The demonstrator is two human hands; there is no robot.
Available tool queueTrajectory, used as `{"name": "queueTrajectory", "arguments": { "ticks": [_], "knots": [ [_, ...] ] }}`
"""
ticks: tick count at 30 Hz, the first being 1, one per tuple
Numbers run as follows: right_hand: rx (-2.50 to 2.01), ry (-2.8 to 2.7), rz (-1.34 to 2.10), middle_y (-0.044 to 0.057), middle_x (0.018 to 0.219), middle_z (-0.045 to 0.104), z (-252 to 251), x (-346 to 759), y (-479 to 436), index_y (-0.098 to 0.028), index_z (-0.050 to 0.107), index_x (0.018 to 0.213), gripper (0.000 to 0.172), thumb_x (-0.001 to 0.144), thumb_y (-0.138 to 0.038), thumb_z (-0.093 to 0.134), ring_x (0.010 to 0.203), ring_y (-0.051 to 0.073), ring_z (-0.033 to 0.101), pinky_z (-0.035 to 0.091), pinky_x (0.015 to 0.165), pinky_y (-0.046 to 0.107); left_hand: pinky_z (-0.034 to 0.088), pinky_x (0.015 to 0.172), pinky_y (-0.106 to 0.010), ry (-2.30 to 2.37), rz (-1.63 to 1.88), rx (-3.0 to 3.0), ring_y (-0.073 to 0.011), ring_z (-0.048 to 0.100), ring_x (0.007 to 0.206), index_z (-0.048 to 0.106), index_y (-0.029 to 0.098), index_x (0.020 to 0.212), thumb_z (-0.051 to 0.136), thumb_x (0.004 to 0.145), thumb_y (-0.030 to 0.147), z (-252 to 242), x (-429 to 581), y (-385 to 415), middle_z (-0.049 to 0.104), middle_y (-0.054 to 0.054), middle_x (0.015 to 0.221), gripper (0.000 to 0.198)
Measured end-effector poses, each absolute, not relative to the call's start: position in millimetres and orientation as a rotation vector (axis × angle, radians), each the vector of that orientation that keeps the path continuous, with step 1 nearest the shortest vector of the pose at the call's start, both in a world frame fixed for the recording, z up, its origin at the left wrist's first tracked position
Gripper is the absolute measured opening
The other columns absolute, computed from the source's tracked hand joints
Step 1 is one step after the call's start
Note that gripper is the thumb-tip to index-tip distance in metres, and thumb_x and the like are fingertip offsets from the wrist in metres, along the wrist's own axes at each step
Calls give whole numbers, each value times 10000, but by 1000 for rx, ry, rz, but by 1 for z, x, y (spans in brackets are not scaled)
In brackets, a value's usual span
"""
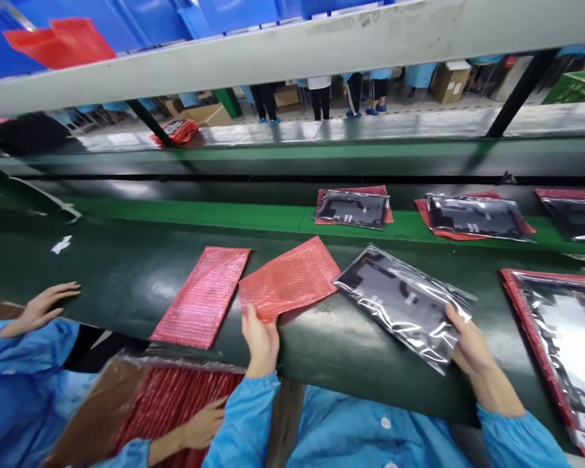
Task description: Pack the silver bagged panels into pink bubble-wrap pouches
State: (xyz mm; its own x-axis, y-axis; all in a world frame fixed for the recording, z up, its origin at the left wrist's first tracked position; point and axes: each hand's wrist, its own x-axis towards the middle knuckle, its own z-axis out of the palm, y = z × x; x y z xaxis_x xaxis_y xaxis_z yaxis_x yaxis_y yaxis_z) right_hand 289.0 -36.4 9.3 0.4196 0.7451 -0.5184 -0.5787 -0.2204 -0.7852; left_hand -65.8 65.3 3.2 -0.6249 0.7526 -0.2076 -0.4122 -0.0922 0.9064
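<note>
My left hand [262, 341] grips the near left corner of a red bubble-wrap bag [292, 276], thumb on top. The bag is tilted over the dark green work surface [351, 364]. On the right, my right hand [472, 344] is closed on the right end of a dark flat panel in a clear plastic sleeve [404, 299]. The panel's left corner comes close to the bag's right edge; whether they touch I cannot tell. Another red bubble-wrap bag [203, 296] lies flat to the left of my left hand.
Sleeved panels on red bags [353, 207] lie along the green strip behind. A larger sleeved panel [565, 344] rests at right. A co-worker's hand [43, 309] is at left; their other hand reaches over a box of red bags [175, 396]. A shelf beam [292, 49] crosses above.
</note>
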Motion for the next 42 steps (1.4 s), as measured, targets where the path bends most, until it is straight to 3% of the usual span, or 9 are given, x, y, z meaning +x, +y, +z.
{"name": "queueTrajectory", "arguments": {
  "ticks": [3, 8, 12, 16, 22, 26, 31, 37, 42],
  "knots": [
    [-1402, -52, 1033, 75, 827, 768, -1, 320, -69, -189, 708, 916, 355, 694, -444, 819, 934, 318, 750, 644, 792, 436, 567, 742, -337, 1338, 1448, 463, -203, 709, 876, 605, 224, 1012, 707, 832, 473, 7, -24, 24, 705, -35, 920, 323],
    [-1438, 39, 755, 67, 927, 782, -11, 346, -112, -189, 723, 1034, 395, 747, -450, 794, 1035, 307, 728, 626, 893, 427, 546, 576, -297, 1169, 617, 984, -220, 719, 700, 624, 218, 1128, 678, 838, 577, 9, 7, -31, 734, -73, 867, 465],
    [-1436, 65, 786, 75, 960, 783, -22, 354, -132, -174, 721, 1098, 460, 748, -462, 798, 1045, 310, 727, 626, 884, 418, 582, 814, -379, 1203, 730, 1796, -254, 701, 945, 677, 245, 1131, 690, 867, 432, 14, 10, -15, 729, -104, 1032, 324],
    [-1429, 118, 859, 106, 974, 781, -23, 349, -134, -146, 723, 1072, 491, 738, -500, 794, 1032, 325, 730, 628, 864, 414, 489, 1054, -504, 1002, 707, 2368, -301, 585, 1228, 619, 260, 1300, 609, 903, 342, 13, 41, 21, 622, -124, 1348, 405],
    [-1435, 188, 701, 74, 966, 785, -1, 342, -135, -156, 734, 1072, 477, 747, -502, 782, 1048, 293, 722, 613, 900, 383, 372, 1149, -533, 909, 539, 2508, -310, 450, 1386, 484, 251, 1464, 511, 927, 439, -16, 85, 55, 498, -133, 1508, 570],
    [-1436, 236, 691, 18, 963, 789, 10, 337, -150, -201, 736, 1090, 446, 785, -526, 758, 1021, 233, 729, 605, 898, 316, 402, 1082, -519, 1307, 474, 2553, -337, 502, 1306, 599, 236, 1308, 552, 921, 514, -21, 57, 69, 572, -157, 1378, 478],
    [-1463, 258, 790, -3, 901, 791, 1, 330, -162, -221, 726, 1148, 505, 768, -549, 784, 931, 244, 754, 628, 847, 337, 458, 970, -456, 1627, 525, 2586, -335, 567, 1139, 648, 191, 1088, 633, 875, 554, 13, 24, 65, 608, -167, 1198, 421],
    [-1597, 227, 845, 21, 801, 775, -18, 343, -145, -178, 742, 1004, 453, 700, -503, 826, 884, 269, 758, 638, 772, 335, 460, 857, -399, 1592, 315, 2604, -302, 591, 991, 629, 197, 978, 608, 919, 472, 18, 62, 69, 654, -131, 993, 282],
    [-1564, 15, 946, 15, 827, 775, -16, 350, -132, -220, 744, 1009, 441, 698, -521, 823, 916, 253, 751, 640, 743, 304, 437, 820, -361, 1544, 181, 2541, -258, 613, 927, 644, 189, 882, 503, 972, 290, 8, 63, 85, 672, -110, 927, 195]
  ]
}}
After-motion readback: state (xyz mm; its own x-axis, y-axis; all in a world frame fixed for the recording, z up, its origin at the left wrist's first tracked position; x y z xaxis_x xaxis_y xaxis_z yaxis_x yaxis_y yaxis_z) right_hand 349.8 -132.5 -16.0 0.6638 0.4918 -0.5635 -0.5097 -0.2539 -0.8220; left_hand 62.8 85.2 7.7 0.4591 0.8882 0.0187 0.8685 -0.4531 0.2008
